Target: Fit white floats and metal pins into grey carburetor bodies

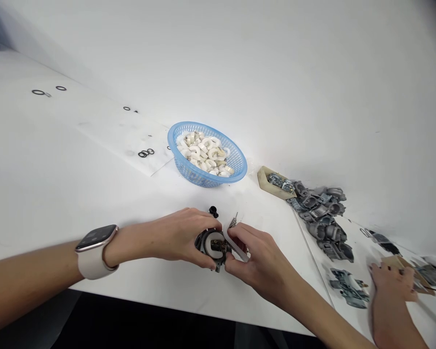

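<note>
My left hand (185,238) wraps round the left side of a dark metal carburetor-like part (217,257), which has a white ring inside its round opening. At the right of that part, my right hand (252,252) pinches a white plastic piece (238,247) between thumb and fingers. A thin metal pin-like piece (234,221) shows just above my right fingertips. Beyond my left fingers, a small black part (213,211) lies on the white table (131,194).
A blue basket (203,180) holds several white parts. Right of it stand a beige tray (265,183) and a pile of grey metal castings (325,218). Another person's hand (394,283) is at the far right, near a metal part (349,287). Black rings (146,153) lie at left.
</note>
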Action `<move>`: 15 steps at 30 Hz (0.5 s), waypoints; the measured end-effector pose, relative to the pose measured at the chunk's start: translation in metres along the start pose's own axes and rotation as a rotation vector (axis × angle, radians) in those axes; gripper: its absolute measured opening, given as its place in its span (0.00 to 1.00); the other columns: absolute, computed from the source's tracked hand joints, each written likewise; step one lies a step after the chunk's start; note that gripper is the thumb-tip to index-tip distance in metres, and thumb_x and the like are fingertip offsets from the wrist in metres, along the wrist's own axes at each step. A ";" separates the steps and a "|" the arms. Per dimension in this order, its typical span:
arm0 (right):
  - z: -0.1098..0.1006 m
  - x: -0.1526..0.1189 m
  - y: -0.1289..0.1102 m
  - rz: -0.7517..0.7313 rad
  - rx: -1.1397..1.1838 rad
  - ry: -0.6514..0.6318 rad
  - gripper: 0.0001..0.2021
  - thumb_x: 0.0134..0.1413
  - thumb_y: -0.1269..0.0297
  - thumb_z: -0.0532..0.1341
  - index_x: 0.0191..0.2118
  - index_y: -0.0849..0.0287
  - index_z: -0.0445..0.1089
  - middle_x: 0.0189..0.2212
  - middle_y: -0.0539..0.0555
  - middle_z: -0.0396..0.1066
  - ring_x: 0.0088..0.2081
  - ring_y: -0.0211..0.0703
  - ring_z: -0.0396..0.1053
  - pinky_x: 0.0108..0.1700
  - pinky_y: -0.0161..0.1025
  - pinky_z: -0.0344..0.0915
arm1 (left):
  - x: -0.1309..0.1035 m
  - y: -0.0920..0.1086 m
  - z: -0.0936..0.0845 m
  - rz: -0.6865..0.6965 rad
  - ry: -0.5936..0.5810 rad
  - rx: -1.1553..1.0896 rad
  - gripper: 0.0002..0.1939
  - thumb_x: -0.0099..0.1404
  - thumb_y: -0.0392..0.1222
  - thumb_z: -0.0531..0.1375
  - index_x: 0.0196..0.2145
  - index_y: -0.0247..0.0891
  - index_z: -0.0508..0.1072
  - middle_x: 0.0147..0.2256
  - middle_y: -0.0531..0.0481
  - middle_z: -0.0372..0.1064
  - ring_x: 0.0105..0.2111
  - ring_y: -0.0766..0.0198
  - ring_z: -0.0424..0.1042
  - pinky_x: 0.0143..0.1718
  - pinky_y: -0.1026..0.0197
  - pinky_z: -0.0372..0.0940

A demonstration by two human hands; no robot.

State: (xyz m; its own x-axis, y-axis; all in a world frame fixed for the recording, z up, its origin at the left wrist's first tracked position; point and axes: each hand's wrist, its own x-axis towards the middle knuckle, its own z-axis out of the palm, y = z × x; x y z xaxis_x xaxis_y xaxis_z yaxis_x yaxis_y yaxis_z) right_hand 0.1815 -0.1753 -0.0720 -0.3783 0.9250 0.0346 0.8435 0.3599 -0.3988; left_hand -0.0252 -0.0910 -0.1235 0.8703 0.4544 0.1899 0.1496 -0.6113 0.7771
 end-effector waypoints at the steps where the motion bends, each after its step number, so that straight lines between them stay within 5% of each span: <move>1: 0.000 0.000 0.000 0.002 0.000 0.001 0.12 0.48 0.76 0.61 0.29 0.55 0.56 0.25 0.44 0.57 0.26 0.34 0.55 0.29 0.33 0.51 | 0.000 0.000 0.000 0.000 0.000 -0.001 0.20 0.59 0.49 0.72 0.47 0.42 0.75 0.37 0.52 0.74 0.38 0.57 0.74 0.39 0.61 0.63; 15: -0.008 0.002 0.003 -0.035 -0.037 -0.068 0.11 0.49 0.76 0.60 0.30 0.55 0.57 0.26 0.44 0.59 0.27 0.36 0.57 0.29 0.34 0.51 | 0.000 -0.002 0.002 -0.019 -0.015 -0.017 0.20 0.59 0.49 0.73 0.45 0.42 0.76 0.38 0.53 0.74 0.39 0.58 0.73 0.39 0.61 0.63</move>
State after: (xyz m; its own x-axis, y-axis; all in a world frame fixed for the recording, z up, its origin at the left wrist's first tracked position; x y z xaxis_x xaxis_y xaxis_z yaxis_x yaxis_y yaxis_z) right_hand 0.1860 -0.1717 -0.0658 -0.4323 0.9016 -0.0151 0.8422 0.3977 -0.3641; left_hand -0.0247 -0.0907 -0.1260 0.8746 0.4555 0.1663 0.1578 -0.5916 0.7906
